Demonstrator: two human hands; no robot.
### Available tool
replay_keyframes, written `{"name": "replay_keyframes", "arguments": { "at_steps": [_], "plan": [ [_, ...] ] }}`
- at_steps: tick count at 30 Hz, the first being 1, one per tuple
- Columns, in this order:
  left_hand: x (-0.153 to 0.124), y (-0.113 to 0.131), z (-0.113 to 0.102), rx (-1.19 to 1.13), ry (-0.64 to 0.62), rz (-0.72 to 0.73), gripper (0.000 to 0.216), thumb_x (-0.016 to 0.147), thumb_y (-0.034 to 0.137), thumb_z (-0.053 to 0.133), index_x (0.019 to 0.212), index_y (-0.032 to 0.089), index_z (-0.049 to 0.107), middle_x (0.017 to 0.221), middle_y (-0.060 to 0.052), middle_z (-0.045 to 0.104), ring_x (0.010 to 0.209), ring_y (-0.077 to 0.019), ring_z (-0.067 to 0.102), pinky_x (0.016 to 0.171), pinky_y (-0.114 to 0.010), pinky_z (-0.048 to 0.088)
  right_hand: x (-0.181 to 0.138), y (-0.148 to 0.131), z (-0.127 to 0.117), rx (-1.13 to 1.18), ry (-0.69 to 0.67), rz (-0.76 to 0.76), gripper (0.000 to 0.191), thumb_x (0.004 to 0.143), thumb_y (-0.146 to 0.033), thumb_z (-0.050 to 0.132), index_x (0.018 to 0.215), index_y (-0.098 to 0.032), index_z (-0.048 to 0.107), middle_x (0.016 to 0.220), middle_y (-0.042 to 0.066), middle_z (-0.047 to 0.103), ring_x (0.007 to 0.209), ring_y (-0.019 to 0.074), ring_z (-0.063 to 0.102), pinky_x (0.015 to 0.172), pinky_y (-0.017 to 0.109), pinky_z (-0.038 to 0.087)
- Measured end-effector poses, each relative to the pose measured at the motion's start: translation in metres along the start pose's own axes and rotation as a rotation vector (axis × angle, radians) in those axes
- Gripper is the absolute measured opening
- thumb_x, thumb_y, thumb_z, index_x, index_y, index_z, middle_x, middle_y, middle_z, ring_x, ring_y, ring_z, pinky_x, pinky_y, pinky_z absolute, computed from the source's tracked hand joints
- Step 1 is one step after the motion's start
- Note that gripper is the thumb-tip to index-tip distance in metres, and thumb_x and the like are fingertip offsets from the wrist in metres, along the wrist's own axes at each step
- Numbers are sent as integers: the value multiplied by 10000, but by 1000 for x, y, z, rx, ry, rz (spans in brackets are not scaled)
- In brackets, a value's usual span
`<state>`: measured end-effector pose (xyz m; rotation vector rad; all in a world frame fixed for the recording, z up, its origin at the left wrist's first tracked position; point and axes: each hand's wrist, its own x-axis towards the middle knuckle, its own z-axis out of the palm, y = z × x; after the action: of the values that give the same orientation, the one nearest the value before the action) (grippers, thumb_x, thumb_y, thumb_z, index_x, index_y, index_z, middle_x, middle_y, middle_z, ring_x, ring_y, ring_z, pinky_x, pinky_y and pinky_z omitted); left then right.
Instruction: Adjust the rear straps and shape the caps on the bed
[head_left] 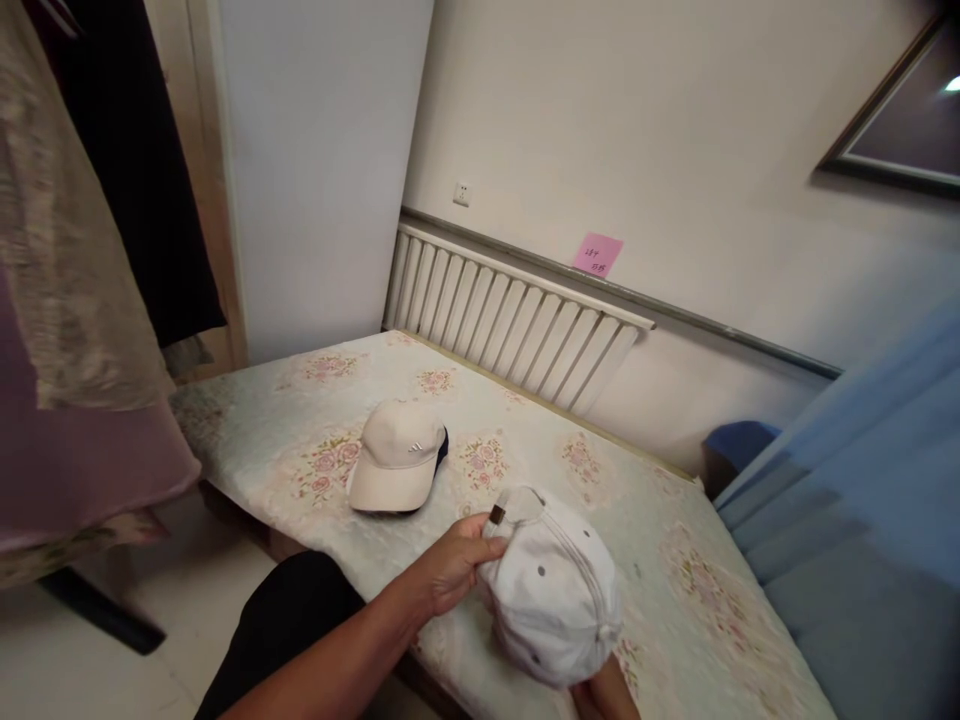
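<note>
A white baseball cap [555,590] is held over the near part of the bed, its crown turned up and its back strap pointing away from me. My left hand [454,562] is closed on the rim at the strap, the thumb lying on top of the fabric beside a small brown buckle. From below, my right hand [606,690] holds the cap's near side; its fingers are mostly hidden behind the crown. Farther left, a beige baseball cap [397,455] with a small logo rests on the bed, its brim towards me.
The bed [375,375] has a pale flowered cover. Behind it run a white radiator [495,310] and a wall with a pink note [598,254]. Hanging clothes [90,260] crowd the left side, near a white cabinet [315,170]. A blue curtain [862,540] hangs at right.
</note>
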<state>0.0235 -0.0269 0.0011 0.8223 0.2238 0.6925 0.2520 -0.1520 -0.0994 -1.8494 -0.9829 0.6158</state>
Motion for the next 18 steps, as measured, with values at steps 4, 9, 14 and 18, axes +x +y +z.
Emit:
{"name": "replay_keyframes", "arguments": {
  "at_steps": [4, 9, 14, 18],
  "plan": [
    [-2, 6, 13, 23, -1, -10, 421, 639, 190, 752, 1034, 110, 628, 881, -79, 664, 803, -186, 608, 732, -268, 425, 14, -40, -33, 68, 228, 18, 371, 518, -468, 650, 757, -185, 682, 833, 113, 714, 889, 340, 634, 819, 433, 484],
    [-2, 6, 31, 71, -11, -15, 460, 588, 113, 711, 1034, 124, 600, 888, -41, 633, 814, -167, 561, 714, -249, 391, -4, -136, -70, 54, 447, -251, 308, 712, -428, 643, 909, -193, 615, 746, 16, 659, 708, 203, 631, 719, 339, 492],
    [-1, 2, 47, 153, -63, -21, 440, 568, 63, 656, 993, 139, 573, 839, -12, 599, 780, -154, 532, 675, -245, 369, -33, -208, -53, -359, -100, -868, 115, 870, -230, 511, 925, -225, 612, 877, 35, 624, 812, 165, 587, 728, 288, 457],
    [-4, 0, 57, 256, -113, 18, 391, 594, 56, 642, 964, 161, 569, 874, -3, 598, 847, -170, 532, 702, -260, 370, -38, -223, -27, -841, -258, -1042, 143, 880, -179, 493, 953, -228, 605, 855, 40, 584, 762, 179, 535, 649, 299, 413]
  ]
}}
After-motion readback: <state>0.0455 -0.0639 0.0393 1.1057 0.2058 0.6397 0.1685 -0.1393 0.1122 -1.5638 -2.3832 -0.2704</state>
